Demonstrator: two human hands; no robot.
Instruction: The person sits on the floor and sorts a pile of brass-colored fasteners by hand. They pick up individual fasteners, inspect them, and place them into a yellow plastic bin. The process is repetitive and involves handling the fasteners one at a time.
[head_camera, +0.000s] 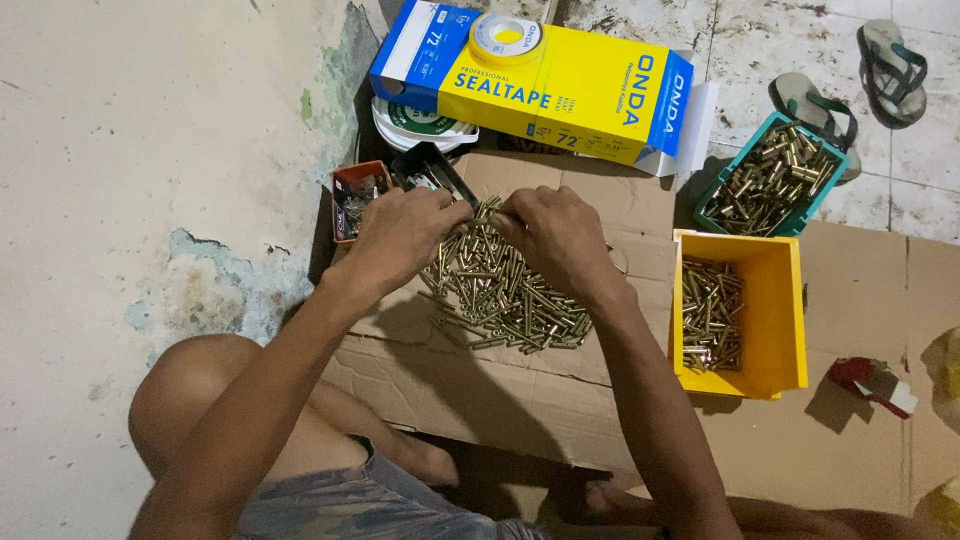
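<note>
A heap of small brass tube-shaped parts (505, 295) lies on a flattened cardboard sheet (480, 385) on the floor. Over the far edge of the heap, my left hand (400, 235) has its fingers closed around some of these parts. My right hand (555, 235) pinches a brass part close beside it, and the fingertips of both hands nearly meet. What sits between the fingers is mostly hidden.
A yellow bin (790, 310) partly filled with brass parts stands at the right, a teal tray (715, 195) of them behind it. A small orange box (345, 200) and a black box (430, 165) sit at the left. A blue-and-yellow carton (590, 95) carries a tape roll (505, 38). Sandals (890, 70) lie far right.
</note>
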